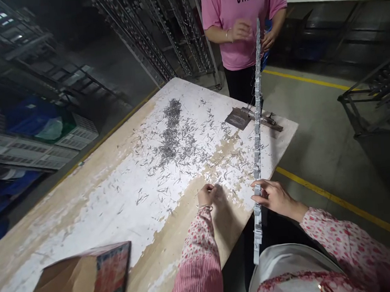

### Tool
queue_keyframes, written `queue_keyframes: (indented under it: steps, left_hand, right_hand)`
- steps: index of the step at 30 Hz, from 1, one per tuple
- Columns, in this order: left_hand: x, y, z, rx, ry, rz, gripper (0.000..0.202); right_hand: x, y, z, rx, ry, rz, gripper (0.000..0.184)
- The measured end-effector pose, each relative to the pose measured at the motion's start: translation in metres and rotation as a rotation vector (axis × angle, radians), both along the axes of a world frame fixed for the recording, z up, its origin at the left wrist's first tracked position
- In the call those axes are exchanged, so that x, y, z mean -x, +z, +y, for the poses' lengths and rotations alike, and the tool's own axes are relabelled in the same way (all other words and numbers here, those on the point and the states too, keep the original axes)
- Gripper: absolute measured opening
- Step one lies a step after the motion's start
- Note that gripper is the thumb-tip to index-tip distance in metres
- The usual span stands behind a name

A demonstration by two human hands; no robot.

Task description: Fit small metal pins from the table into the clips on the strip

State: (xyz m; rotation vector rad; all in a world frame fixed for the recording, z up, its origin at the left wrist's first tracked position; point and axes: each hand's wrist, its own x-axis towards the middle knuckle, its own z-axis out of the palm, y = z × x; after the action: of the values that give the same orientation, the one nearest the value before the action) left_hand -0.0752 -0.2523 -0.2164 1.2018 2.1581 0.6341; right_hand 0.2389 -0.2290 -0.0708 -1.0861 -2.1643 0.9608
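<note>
1. Presently, the right hand [276,196] grips a long metal rail [257,132], fingers curled around it at its lower part, just off the table's near right edge.
2. The rail runs from near the wearer's lap up and away, its far end reaching the height of a co-worker's hands; small clips or fittings show along its length, details too fine to make out.
3. The left hand [206,194] rests on the worktable [94,203], fingertips pinched together; whether they have hold of a pin cannot be told at this size.
4. Loose metal pins [172,136] lie scattered over the table, densest in a dark heap toward the far middle, thinning out to stray pieces just beside the left hand.
5. The table surface is worn, white coating flaked away to bare wood along the near and left parts.
6. A flat metal fixture [246,117] sits at the far right corner of the table, close behind the rail as seen from the head view.
7. A cardboard box [80,283], open and tipped on its side, lies at the near left edge of the table, well apart from both hands.
8. A co-worker in a pink shirt [239,21] stands beyond the far end, both hands raised near the top of the rail; contact with it cannot be confirmed.
9. Metal racks [159,36] stand behind the table.
</note>
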Motion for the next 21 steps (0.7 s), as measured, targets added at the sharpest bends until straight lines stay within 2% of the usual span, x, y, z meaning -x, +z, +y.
queue_keyframes:
  steps: [5,7,9,11,12,15,17,19,21]
  left_hand:
    - [0.018,0.026,-0.01,-0.08,0.249,-0.26,0.051]
    - [0.015,0.04,-0.011,-0.122,0.306,-0.319,0.058]
    - [0.005,0.061,-0.008,-0.166,0.318,-0.369,0.059]
    - [-0.015,0.091,-0.004,-0.227,0.231,-0.419,0.051]
    - [-0.028,0.109,-0.002,-0.271,0.136,-0.441,0.045]
    - [-0.072,0.17,0.003,-0.402,-0.199,-0.401,0.024]
    - [-0.098,0.205,0.005,-0.49,-0.438,-0.319,0.015]
    - [-0.118,0.228,0.007,-0.573,-0.603,-0.247,0.01]
    - [-0.129,0.238,0.009,-0.634,-0.683,-0.198,0.008]
  right_hand:
    - [0.003,-0.004,-0.001,-0.003,0.001,0.048,0.024]
    - [0.004,-0.007,-0.001,-0.004,-0.002,0.057,0.023]
    - [0.005,-0.009,0.0,-0.013,-0.002,0.051,0.023]
    - [0.005,-0.008,0.002,-0.035,-0.001,0.039,0.023]
    - [0.004,-0.008,0.002,-0.046,0.004,0.029,0.023]
    - [0.004,-0.004,0.004,-0.07,0.03,-0.004,0.024]
    - [0.003,-0.002,0.006,-0.073,0.035,-0.018,0.023]
    - [0.003,0.0,0.007,-0.074,0.034,-0.023,0.021]
    - [0.003,0.001,0.007,-0.065,0.038,-0.036,0.02]
